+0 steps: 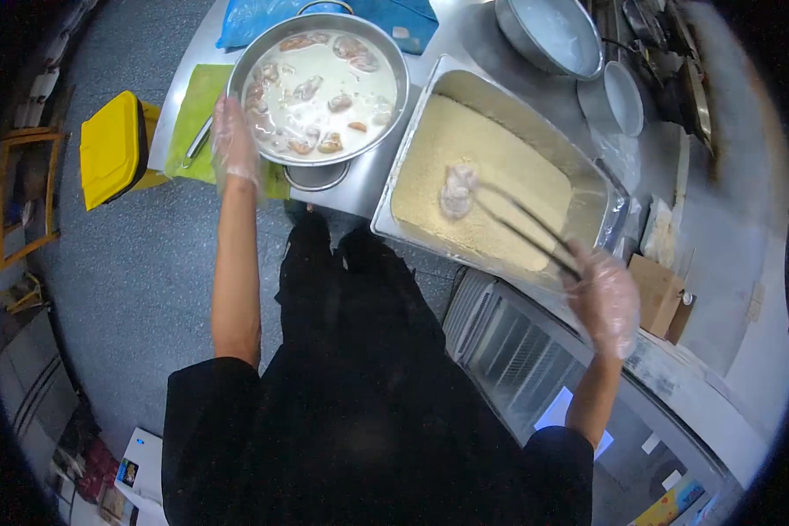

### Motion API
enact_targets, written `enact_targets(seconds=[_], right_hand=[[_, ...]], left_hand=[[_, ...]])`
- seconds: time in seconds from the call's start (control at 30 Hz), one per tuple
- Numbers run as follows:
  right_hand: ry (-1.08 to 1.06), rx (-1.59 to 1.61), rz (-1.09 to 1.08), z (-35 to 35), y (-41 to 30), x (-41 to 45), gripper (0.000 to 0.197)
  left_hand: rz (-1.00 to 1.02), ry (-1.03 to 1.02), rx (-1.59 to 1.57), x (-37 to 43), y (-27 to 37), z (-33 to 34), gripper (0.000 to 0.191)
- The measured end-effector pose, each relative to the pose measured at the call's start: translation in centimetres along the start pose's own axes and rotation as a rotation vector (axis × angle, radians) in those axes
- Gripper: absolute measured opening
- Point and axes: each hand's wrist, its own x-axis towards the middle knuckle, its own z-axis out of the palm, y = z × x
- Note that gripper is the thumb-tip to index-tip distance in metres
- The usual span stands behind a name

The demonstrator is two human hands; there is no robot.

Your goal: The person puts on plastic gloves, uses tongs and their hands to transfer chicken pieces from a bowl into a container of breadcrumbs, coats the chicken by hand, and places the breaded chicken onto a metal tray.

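My left hand (233,141), in a clear plastic glove, rests against the left rim of a round metal pan (404,85) with two loop handles. White batter (289,85) fills the pan, and several pieces of raw meat (308,89) lie in it. In my right hand (601,299), gloved the same way, is a pair of dark tongs (526,230). The tongs' tips are at a batter-coated piece of meat (459,191) over pale yellow crumbs (493,144). Whether it touches the crumbs is unclear from blur. A deep rectangular metal tray (384,214) holds the crumbs.
A green cloth (197,125) and a metal utensil handle (198,141) lie left of the pan. Behind it is a blue plastic bag (256,20). Two metal bowls (552,36) stand beyond the tray. A yellow bin (112,148) is on the floor; a cardboard box (656,296) sits at right.
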Motion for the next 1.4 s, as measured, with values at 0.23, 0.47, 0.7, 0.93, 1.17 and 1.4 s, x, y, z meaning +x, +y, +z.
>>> enact_targets(seconds=[0.23,0.47,0.7,0.93,1.17,1.4], right_hand=[[0.233,0.197,-0.134,-7.1,-4.9,8.2,0.047],[0.006,-0.102,-0.132,-5.9,-14.3,20.8,0.027],[0.166,-0.072,-0.21,-11.0,-14.1,16.9,0.027],[-0.099,0.184,-0.294,-12.0,-12.5,18.5,0.036],[-0.18,0.12,-0.202,-10.1,-11.7,20.2,0.04],[-0.202,-0.021,-0.328,-10.1,-12.2,25.0,0.039]], left_hand=[[-0.094,0.038,-0.022,-1.2,-0.1,1.0,0.064],[0.014,-0.042,-0.087,-0.7,-0.7,1.4,0.062],[0.067,-0.126,-0.228,0.4,-3.2,1.3,0.059],[0.126,-0.119,-0.295,0.7,-3.5,2.6,0.057],[0.074,-0.217,-0.258,0.4,-2.2,1.0,0.064],[0.176,-0.087,-0.29,0.0,-1.4,1.4,0.051]])
